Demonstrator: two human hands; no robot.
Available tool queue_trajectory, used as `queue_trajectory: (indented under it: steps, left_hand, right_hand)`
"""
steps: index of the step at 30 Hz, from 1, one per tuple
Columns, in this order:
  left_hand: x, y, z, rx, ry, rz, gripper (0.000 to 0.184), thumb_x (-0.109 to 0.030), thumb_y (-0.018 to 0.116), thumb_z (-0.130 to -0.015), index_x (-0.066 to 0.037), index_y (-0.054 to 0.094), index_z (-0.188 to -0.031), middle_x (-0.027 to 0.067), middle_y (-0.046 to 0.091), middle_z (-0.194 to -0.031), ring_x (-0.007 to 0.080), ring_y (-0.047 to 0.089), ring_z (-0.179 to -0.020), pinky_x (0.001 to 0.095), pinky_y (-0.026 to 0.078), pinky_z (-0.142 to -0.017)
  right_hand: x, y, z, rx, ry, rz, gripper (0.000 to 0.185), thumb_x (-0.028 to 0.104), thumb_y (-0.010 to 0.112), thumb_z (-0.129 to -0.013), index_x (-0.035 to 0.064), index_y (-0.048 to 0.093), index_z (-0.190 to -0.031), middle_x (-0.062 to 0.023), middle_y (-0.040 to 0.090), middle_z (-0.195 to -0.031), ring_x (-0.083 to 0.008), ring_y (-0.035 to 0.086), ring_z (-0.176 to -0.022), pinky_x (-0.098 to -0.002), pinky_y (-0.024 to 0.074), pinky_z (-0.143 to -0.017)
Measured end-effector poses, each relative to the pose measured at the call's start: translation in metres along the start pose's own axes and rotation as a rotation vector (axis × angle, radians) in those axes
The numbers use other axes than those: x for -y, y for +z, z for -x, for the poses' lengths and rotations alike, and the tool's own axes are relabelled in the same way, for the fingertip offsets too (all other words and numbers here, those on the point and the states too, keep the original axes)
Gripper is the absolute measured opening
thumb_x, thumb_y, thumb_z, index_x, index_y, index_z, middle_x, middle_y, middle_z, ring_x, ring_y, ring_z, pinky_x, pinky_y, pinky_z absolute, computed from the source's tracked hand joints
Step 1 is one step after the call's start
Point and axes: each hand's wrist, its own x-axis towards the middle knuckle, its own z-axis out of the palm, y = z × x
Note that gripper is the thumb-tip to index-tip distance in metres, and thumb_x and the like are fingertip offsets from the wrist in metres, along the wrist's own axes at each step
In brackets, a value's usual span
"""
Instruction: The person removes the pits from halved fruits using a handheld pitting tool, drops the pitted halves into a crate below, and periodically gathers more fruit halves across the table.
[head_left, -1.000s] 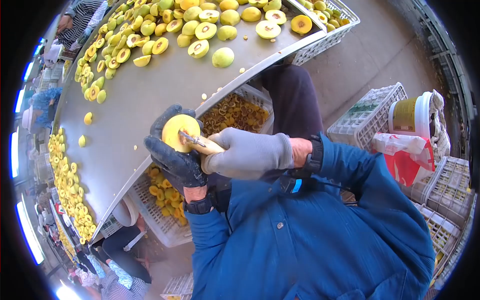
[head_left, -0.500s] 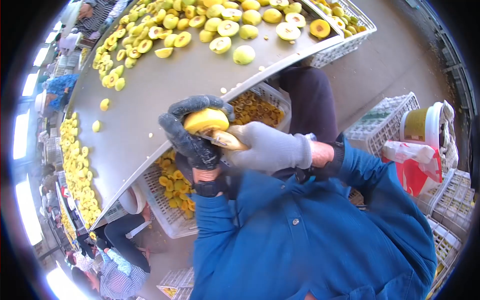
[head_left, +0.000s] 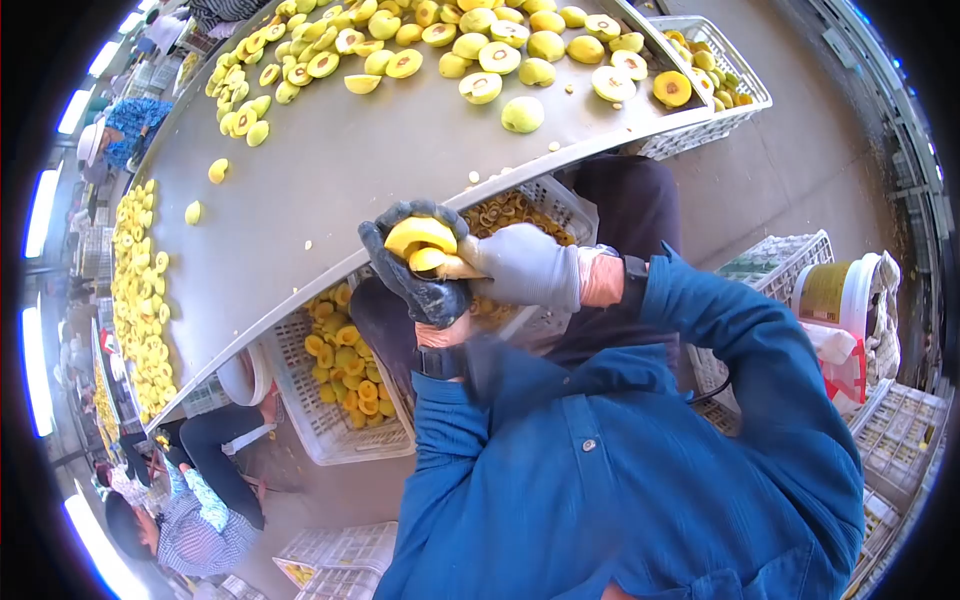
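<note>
My left hand (head_left: 418,296), in a dark rubbery glove, cups a yellow peach half (head_left: 420,236) with its cut side towards my other hand. My right hand (head_left: 525,266), in a pale grey knit glove, is closed round the pale handle of a pitting knife (head_left: 458,269). The knife's working end is against the fruit and mostly hidden. Both hands are above the near edge of a metal table (head_left: 290,225), over my lap. Several peach halves (head_left: 480,87) lie on the table, some showing their brown centres.
Below the table edge stand a crate (head_left: 330,447) of yellow halves and another crate (head_left: 575,215) of brownish fruit pieces. A crate of peaches (head_left: 755,95) is at the table's right end. White buckets (head_left: 845,285) and crates stand right. Another person (head_left: 205,530) sits lower left.
The view has shifted, so my hands appear further right. The peach half has turned, showing more of its hollow, with the knife at it. Both hands keep their hold.
</note>
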Motion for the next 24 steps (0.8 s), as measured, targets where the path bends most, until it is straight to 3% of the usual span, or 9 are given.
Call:
queue_trajectory:
  steps: [2, 6, 10, 14, 17, 19, 21, 23, 24]
  left_hand:
    - [-0.009, -0.012, -0.005, 0.096, -0.136, 0.029, 0.044, -0.049, 0.040, -0.101, -0.010, 0.062, -0.096, 0.0084, 0.064, -0.088, 0.0262, 0.062, -0.081, 0.0407, 0.053, -0.074]
    - [-0.006, -0.020, -0.001, 0.043, -0.204, 0.110, 0.047, -0.051, 0.045, -0.099, -0.010, 0.065, -0.092, 0.0084, 0.065, -0.083, 0.0262, 0.064, -0.080, 0.0402, 0.054, -0.066]
    - [0.003, -0.052, 0.002, -0.206, -0.203, 0.128, 0.053, -0.056, 0.042, -0.098, -0.007, 0.063, -0.103, 0.0104, 0.067, -0.089, 0.0287, 0.065, -0.077, 0.0402, 0.056, -0.064]
    - [0.001, -0.094, 0.004, -0.216, -0.138, 0.225, 0.055, -0.058, 0.045, -0.096, -0.008, 0.063, -0.111, 0.0105, 0.068, -0.100, 0.0286, 0.065, -0.086, 0.0388, 0.057, -0.072]
    - [-0.038, -0.106, 0.015, -0.384, -0.054, 0.269, 0.056, -0.059, 0.047, -0.094, -0.008, 0.063, -0.110, 0.0099, 0.067, -0.102, 0.0299, 0.063, -0.093, 0.0421, 0.056, -0.078]
    - [-0.056, -0.134, 0.019, -0.396, 0.011, 0.335, 0.058, -0.060, 0.047, -0.094, -0.007, 0.063, -0.111, 0.0101, 0.067, -0.104, 0.0307, 0.063, -0.095, 0.0435, 0.056, -0.079]
    - [-0.081, -0.180, 0.018, -0.227, 0.081, 0.559, 0.055, -0.052, 0.062, -0.089, -0.003, 0.062, -0.115, 0.0121, 0.065, -0.113, 0.0309, 0.059, -0.108, 0.0459, 0.051, -0.094]
    - [-0.108, -0.225, 0.029, -0.452, 0.512, -0.807, 0.051, -0.036, 0.063, -0.092, -0.001, 0.054, -0.128, 0.0135, 0.060, -0.123, 0.0261, 0.055, -0.113, 0.0342, 0.043, -0.101]
    - [-0.119, -0.250, 0.034, -0.643, 0.569, -1.099, 0.050, -0.035, 0.063, -0.092, -0.001, 0.054, -0.128, 0.0139, 0.060, -0.122, 0.0268, 0.055, -0.112, 0.0350, 0.043, -0.100]
  right_hand:
    - [-0.005, 0.004, -0.007, 0.144, 0.031, -0.286, 0.022, 0.023, 0.063, -0.084, 0.0013, 0.065, -0.080, -0.0188, 0.065, -0.070, -0.0301, 0.065, -0.064, -0.0386, 0.0506, -0.062]
    - [-0.015, 0.013, -0.007, 0.358, 0.258, -0.736, 0.021, 0.021, 0.066, -0.084, 0.0004, 0.068, -0.082, 0.0063, 0.056, -0.070, -0.0074, 0.052, -0.064, -0.0295, 0.0467, -0.060]
    - [-0.028, 0.046, -0.007, 0.093, 0.053, -0.155, 0.024, 0.025, 0.069, -0.081, 0.0068, 0.058, -0.093, -0.0233, 0.064, -0.077, -0.0430, 0.063, -0.072, -0.0474, 0.0500, -0.063]
    - [-0.051, 0.086, -0.001, -0.126, 0.042, -0.100, 0.024, 0.027, 0.068, -0.085, 0.0067, 0.055, -0.087, -0.0179, 0.062, -0.069, -0.0372, 0.064, -0.065, -0.0456, 0.0498, -0.058]
    - [-0.091, 0.128, -0.005, -0.173, 0.259, -0.399, 0.029, 0.029, 0.068, -0.088, 0.0015, 0.059, -0.096, -0.0125, 0.067, -0.071, -0.0291, 0.067, -0.062, -0.0399, 0.0517, -0.055]
    - [-0.153, 0.151, -0.020, -0.163, 0.924, -0.857, 0.033, 0.034, 0.064, -0.091, 0.0019, 0.061, -0.098, -0.0061, 0.063, -0.067, -0.0197, 0.062, -0.054, -0.0374, 0.0471, -0.045]
    - [-0.218, 0.167, -0.022, -0.428, 1.140, -1.177, 0.029, 0.033, 0.063, -0.092, 0.0045, 0.062, -0.100, -0.0046, 0.056, -0.060, -0.0187, 0.056, -0.046, -0.0359, 0.0403, -0.039]
    - [-0.285, 0.198, -0.010, -0.142, 0.878, -0.444, 0.025, 0.030, 0.061, -0.093, 0.0059, 0.062, -0.100, -0.0038, 0.054, -0.058, -0.0197, 0.053, -0.043, -0.0347, 0.0386, -0.037]
    - [-0.290, 0.200, -0.009, -0.058, 0.745, -0.268, 0.025, 0.029, 0.061, -0.093, 0.0055, 0.062, -0.100, -0.0053, 0.054, -0.060, -0.0209, 0.054, -0.046, -0.0353, 0.0394, -0.040]
